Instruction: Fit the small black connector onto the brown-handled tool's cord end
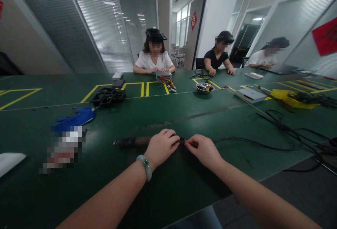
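A long electric screwdriver (141, 141), dark and brown with a metal tip pointing left, lies on the green table in front of me. My left hand (161, 147) is closed around its rear end, palm down. Just right of it, my right hand (201, 148) pinches at the cable end, thumb and forefinger together, almost touching the left fingertips. From there a black cable (242, 139) runs off to the right over the table. The joint between tool and cable is small and partly covered by my fingers.
A blue glove (75, 118) and black plastic trays (108, 96) lie to the left. Farther back are a metal bowl (204, 88) of small parts, a power supply with coloured wires (163, 77) and a grey box (250, 95). Cable coils (279, 122) lie right. Several people sit across.
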Demonstrator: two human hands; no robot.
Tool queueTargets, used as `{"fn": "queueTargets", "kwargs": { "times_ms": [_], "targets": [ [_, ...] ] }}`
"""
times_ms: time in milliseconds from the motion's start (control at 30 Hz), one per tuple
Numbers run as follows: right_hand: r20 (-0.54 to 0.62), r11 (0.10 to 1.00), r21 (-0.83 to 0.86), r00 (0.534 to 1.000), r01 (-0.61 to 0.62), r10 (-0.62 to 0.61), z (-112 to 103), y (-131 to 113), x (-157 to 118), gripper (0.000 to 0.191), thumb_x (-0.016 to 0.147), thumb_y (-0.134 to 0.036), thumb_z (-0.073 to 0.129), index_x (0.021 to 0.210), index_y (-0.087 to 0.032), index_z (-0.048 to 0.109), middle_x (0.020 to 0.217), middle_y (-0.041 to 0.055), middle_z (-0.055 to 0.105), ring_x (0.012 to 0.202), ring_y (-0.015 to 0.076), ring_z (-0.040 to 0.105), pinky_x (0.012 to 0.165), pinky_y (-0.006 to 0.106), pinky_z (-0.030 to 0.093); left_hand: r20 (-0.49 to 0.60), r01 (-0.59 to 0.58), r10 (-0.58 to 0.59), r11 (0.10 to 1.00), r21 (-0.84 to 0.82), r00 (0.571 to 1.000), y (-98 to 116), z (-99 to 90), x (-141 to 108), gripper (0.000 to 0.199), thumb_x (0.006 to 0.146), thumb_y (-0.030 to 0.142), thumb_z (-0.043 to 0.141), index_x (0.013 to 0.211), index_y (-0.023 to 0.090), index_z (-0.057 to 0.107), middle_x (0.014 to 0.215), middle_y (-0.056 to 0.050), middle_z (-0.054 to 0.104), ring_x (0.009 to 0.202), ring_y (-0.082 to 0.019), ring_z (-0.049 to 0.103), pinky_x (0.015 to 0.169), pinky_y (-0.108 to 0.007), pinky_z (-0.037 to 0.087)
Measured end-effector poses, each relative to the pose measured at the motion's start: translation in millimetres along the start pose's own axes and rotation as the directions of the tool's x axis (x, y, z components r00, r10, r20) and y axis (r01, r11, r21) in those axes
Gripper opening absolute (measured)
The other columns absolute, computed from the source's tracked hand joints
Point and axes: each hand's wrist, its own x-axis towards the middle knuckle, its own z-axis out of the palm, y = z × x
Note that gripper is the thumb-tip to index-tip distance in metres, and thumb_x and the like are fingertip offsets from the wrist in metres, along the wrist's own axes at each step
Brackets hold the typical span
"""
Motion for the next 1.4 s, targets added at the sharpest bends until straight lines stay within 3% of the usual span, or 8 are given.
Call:
{"fn": "queueTargets", "kwargs": {
  "times_ms": [167,367,467,600,800,1000,1200,1400],
  "targets": [
    [-0.007,0.999,-0.032,0.999,0.040,-0.041,-1.9,0.8,1.3,0.004,0.086,-0.021,0.065,0.084,-0.023,0.069,0.084,-0.0014,0.065,0.076,0.0143,0.059,0.070,0.025,0.042,0.002,-0.001,0.001,0.999,-0.034,1.000,-1.2,-0.2,-0.8,0.012,0.089,0.029,0.056,0.097,0.025,0.064,0.109,-0.001,0.062,0.097,-0.017,0.058,0.081,-0.033,0.051],
    [-0.010,0.994,-0.083,0.998,0.066,-0.067,-5.8,-5.9,2.5,0.006,0.086,-0.020,0.065,0.085,-0.023,0.069,0.086,-0.0013,0.065,0.078,0.0143,0.059,0.074,0.026,0.042,-0.025,-0.032,0.030,0.998,-0.052,0.999,-3.6,0.6,-5.7,0.012,0.090,0.025,0.052,0.095,0.023,0.063,0.115,-0.002,0.063,0.110,-0.018,0.057,0.106,-0.045,0.041],
    [-0.013,0.996,-0.077,0.998,0.053,-0.054,-4.8,-13.3,0.2,0.006,0.087,-0.021,0.064,0.086,-0.023,0.069,0.087,-0.0017,0.065,0.078,0.0138,0.059,0.073,0.025,0.042,-0.012,-0.036,0.036,0.999,-0.036,0.999,-3.9,1.0,-4.6,0.018,0.088,0.023,0.055,0.105,0.025,0.062,0.116,-0.002,0.062,0.111,-0.019,0.057,0.106,-0.045,0.041],
    [0.091,0.982,-0.169,0.993,0.087,-0.072,3.5,-22.5,-6.0,0.007,0.087,-0.020,0.063,0.083,-0.024,0.068,0.084,-0.0021,0.064,0.076,0.0143,0.059,0.071,0.025,0.042,0.002,-0.036,0.036,0.999,0.031,0.999,-0.9,5.6,-2.7,0.021,0.087,0.020,0.054,0.106,0.025,0.061,0.117,-0.004,0.062,0.114,-0.022,0.057,0.104,-0.046,0.043],
    [0.209,0.824,-0.483,0.952,0.298,-0.222,7.2,-23.0,-9.0,0.014,0.093,-0.016,0.053,0.084,-0.017,0.064,0.085,0.0046,0.062,0.077,0.0191,0.058,0.073,0.031,0.041,-0.009,-0.072,0.074,0.989,0.131,0.997,1.9,12.3,-3.1,0.013,0.089,0.018,0.051,0.098,0.020,0.061,0.112,-0.009,0.062,0.124,-0.027,0.051,0.100,-0.046,0.046],
    [0.269,0.685,-0.606,0.915,0.404,-0.301,-5.8,-2.8,3.5,0.011,0.090,-0.011,0.055,0.089,-0.016,0.064,0.087,0.0070,0.060,0.078,0.0211,0.055,0.072,0.032,0.038,0.013,-0.071,0.070,0.988,0.136,0.997,-2.9,5.5,5.6,0.014,0.092,0.021,0.047,0.098,0.019,0.061,0.103,-0.008,0.062,0.106,-0.022,0.059,0.094,-0.040,0.048],
    [0.131,0.726,-0.631,0.960,0.274,-0.248,-12.7,11.4,18.5,0.015,0.095,-0.017,0.053,0.087,-0.016,0.065,0.089,0.0073,0.061,0.082,0.0209,0.055,0.074,0.033,0.035,0.013,-0.052,0.051,0.993,0.108,0.999,-8.8,3.2,10.0,0.019,0.094,0.025,0.045,0.103,0.020,0.061,0.103,-0.005,0.062,0.094,-0.018,0.061,0.083,-0.032,0.050],
    [-0.001,0.870,-0.454,0.976,0.192,-0.216,-14.4,-3.6,22.3,0.010,0.094,-0.024,0.058,0.092,-0.022,0.068,0.094,0.0018,0.064,0.087,0.0181,0.057,0.081,0.034,0.033,0.032,-0.017,0.015,0.997,0.070,0.999,-12.2,0.6,11.3,0.017,0.093,0.027,0.047,0.102,0.022,0.061,0.103,-0.002,0.062,0.084,-0.014,0.061,0.071,-0.026,0.050]
  ]
}}
